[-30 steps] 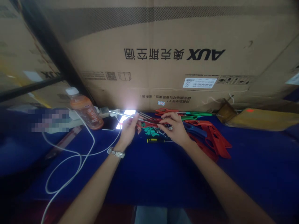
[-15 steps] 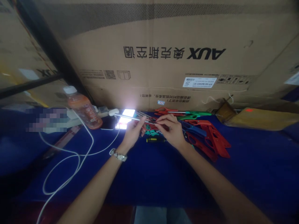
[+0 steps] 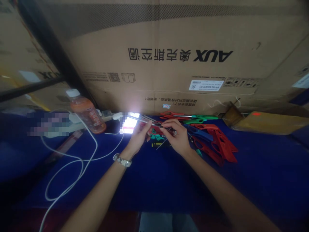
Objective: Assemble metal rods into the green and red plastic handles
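My left hand (image 3: 138,137), with a watch at its wrist, is closed around a thin metal tube (image 3: 145,120) that slants up to the left past a bright screen. At the tube's right end is a small dark piece (image 3: 158,125), pinched by the fingertips of my right hand (image 3: 177,133). A thin pale wire (image 3: 161,144) hangs below the hands. Under them lies a yellow-and-black screwdriver (image 3: 159,145), with small green pieces (image 3: 156,136) just behind it. Red plastic casings (image 3: 225,146), a blue casing (image 3: 202,132) and green casings (image 3: 200,120) lie to the right of my right hand.
A lit phone-like screen (image 3: 130,124) glows behind my left hand. An orange drink bottle (image 3: 87,112) leans at the left, near a looped white cable (image 3: 82,161). A large cardboard box (image 3: 156,32) walls off the back, and a yellowish package (image 3: 272,123) lies right.
The metal tube has shifted slightly right and tilted more steeply, its right end lower-left tip now nearer the screen. A pale wire now shows hanging across the screwdriver.
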Demonstrator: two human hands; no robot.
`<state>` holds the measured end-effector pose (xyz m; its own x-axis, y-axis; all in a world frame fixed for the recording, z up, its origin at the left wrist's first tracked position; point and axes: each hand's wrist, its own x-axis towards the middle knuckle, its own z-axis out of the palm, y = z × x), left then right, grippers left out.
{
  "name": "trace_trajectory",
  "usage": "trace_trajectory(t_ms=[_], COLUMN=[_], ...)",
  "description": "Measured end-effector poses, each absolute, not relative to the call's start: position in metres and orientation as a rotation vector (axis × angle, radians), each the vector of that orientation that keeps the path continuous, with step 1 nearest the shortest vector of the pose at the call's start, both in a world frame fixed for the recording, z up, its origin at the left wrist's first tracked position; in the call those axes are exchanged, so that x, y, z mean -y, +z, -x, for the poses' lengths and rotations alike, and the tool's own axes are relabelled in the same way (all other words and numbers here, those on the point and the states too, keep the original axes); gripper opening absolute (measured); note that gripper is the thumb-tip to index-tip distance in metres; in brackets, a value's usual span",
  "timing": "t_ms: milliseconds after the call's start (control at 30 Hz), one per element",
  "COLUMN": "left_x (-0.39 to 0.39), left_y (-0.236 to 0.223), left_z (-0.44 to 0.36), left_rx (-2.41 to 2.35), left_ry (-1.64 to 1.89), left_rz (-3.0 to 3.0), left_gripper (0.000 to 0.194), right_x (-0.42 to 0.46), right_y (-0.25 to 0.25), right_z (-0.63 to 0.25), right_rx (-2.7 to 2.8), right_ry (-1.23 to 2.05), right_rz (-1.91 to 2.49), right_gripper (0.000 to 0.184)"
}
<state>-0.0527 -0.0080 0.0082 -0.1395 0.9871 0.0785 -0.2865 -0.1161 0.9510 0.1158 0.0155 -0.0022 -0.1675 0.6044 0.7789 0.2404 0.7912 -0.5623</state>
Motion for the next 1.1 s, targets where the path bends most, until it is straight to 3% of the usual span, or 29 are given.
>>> trace_trajectory(t_ms=[567,833,1100], left_x=[0.006,0.01,0.017], left_y=[0.003,0.002,0.007], left_z=[0.054,0.041,0.027], left_rx=[-1.095,-0.937,-0.831], left_ry=[1.601,1.616,1.576], left_rz=[-1.218,-0.875,-0.721], left_gripper=[0.023,0.028,0.035], right_x=[-0.007,-0.003,0.005], right_y=[-0.003,-0.005,-0.012], right_z=[-0.11,-0.103,-0.095], right_rx=[1.699,1.631,1.695], right_ry=[0.376,0.28,0.146], right_rz=[0.685,0.748,0.816], right_gripper=[0.005,0.005,0.019])
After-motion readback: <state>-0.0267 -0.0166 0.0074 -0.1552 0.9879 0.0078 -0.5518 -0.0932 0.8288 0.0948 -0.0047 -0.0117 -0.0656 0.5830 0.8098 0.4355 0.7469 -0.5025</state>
